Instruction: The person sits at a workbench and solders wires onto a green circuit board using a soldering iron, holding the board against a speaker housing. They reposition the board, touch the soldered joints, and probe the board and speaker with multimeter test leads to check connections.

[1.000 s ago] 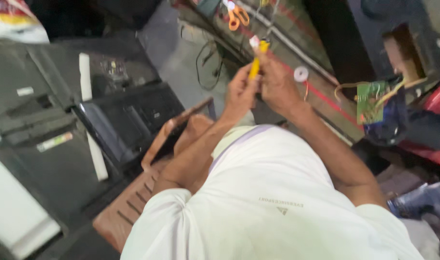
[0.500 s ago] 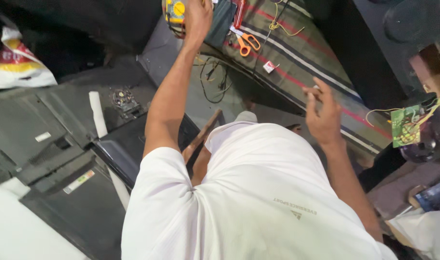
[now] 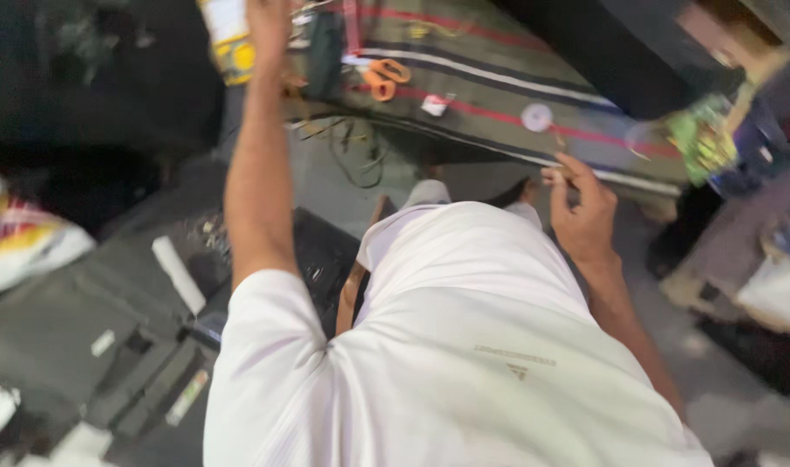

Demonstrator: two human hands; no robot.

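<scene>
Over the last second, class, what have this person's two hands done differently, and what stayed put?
The left hand left the yellow tool both hands held together and stretched far out to a yellow and white object. The right hand drew back, fingers curled at the striped cloth's edge. The orange scissors stayed on the cloth.

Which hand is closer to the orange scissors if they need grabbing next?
Probably the left hand. It is stretched far forward by the yellow and white container, and the orange scissors lie just beside it on the striped cloth. The right hand sits back near the body.
</scene>
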